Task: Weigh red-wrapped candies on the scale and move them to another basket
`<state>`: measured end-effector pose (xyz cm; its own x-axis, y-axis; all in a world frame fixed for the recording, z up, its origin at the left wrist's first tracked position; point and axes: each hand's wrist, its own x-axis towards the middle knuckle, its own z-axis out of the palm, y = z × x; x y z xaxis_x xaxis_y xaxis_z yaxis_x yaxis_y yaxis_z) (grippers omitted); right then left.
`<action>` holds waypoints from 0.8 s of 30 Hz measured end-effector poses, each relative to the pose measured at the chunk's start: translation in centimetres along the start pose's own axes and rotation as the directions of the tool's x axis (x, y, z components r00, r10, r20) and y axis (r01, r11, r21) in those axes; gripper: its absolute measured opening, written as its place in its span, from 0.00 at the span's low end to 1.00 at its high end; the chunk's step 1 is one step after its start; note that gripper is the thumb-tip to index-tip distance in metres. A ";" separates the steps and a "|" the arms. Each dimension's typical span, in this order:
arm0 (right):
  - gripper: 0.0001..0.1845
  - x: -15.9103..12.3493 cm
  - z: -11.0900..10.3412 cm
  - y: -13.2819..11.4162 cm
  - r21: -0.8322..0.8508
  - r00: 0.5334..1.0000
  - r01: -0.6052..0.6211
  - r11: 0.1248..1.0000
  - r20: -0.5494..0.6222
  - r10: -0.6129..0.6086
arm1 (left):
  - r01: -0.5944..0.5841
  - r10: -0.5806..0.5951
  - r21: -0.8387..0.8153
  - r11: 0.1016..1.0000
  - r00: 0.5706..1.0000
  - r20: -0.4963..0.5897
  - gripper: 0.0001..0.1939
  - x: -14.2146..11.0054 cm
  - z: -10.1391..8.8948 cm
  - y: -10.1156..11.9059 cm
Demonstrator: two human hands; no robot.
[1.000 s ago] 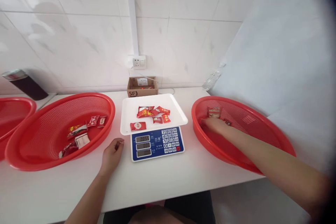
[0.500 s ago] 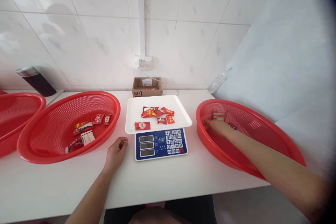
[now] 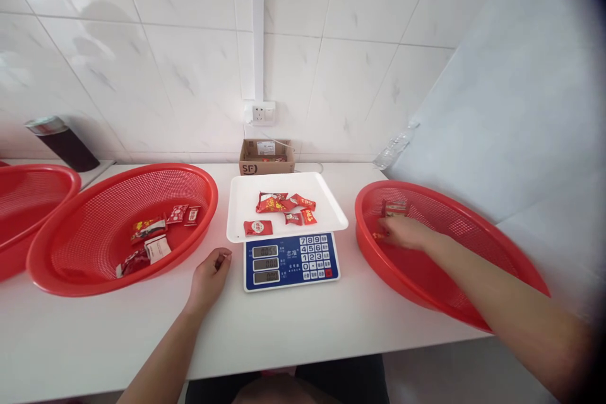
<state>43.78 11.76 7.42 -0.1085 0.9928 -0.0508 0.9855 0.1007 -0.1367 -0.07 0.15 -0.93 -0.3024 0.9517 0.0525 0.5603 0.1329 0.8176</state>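
Observation:
My left hand [image 3: 211, 274] rests on the table with its fingers curled and nothing seen in them, just left of the digital scale [image 3: 291, 262]. On the scale's white tray [image 3: 326, 202] lie several red wrapped snack packets [image 3: 274, 203]. Inside the right red basket [image 3: 454, 202], my right hand [image 3: 402, 231] has its fingertips closed on a small red snack packet [image 3: 379, 235], partly covered by the hand. Another packet, greenish and red [image 3: 395, 207], lies behind that hand against the basket wall.
A second red basket [image 3: 118, 183] holding several packets stands left of the scale, beside another red basket [image 3: 38, 170]. Behind the scale sits a small cardboard box [image 3: 265, 167]. A dark flask [image 3: 66, 145] and a clear plastic bottle [image 3: 396, 144] are near the wall.
My right hand has shifted slightly right and toward me inside the basket, and the red packet at its fingertips shows more. My left hand stays where it was.

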 end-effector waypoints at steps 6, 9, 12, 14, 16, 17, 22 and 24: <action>0.06 -1.7 -6.2 -2.0 0.020 0.992 -0.119 0.993 0.039 0.118 | 0.011 -0.011 0.030 0.999 1.000 0.004 0.14 -0.1 -0.1 0.5; 0.07 -4.0 -7.7 -5.8 0.242 0.989 0.008 0.970 -0.146 0.028 | 0.023 -0.023 0.040 0.999 1.000 0.009 0.14 -0.1 -0.2 0.8; 0.07 -5.4 -6.3 -10.4 0.325 0.962 0.249 0.912 -0.194 -0.194 | 0.030 -0.030 0.041 0.999 1.000 0.006 0.14 -0.1 -0.2 0.8; 0.06 -5.3 -4.3 -13.1 0.303 0.932 0.341 0.890 -0.232 -0.278 | 0.026 -0.026 0.030 0.999 1.000 0.000 0.14 -0.1 -0.1 0.9; 0.06 -4.7 -2.3 -15.5 0.300 0.904 0.413 0.860 -0.249 -0.347 | 0.017 -0.017 0.021 1.000 1.000 -0.006 0.14 -0.1 -0.1 0.9; 0.06 -4.3 -1.4 -16.5 0.307 0.894 0.436 0.846 -0.252 -0.370 | 0.014 -0.013 0.020 1.000 1.000 -0.009 0.14 -0.2 -0.1 0.9; 0.07 -2.9 -0.2 -20.0 0.335 0.862 0.474 0.814 -0.364 -0.353 | 0.002 -0.002 0.011 1.000 1.000 -0.016 0.14 -0.3 -0.1 0.7; 0.08 -3.3 -0.6 -20.1 0.383 0.843 0.489 0.784 -0.439 -0.312 | -0.001 0.001 0.010 1.000 1.000 -0.018 0.14 -0.3 0.0 0.5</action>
<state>24.45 6.46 10.89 -0.3419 0.8337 0.4337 0.6692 0.5400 -0.5104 0.29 -0.05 -0.48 -0.3153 0.9468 0.0637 0.5683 0.1346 0.8117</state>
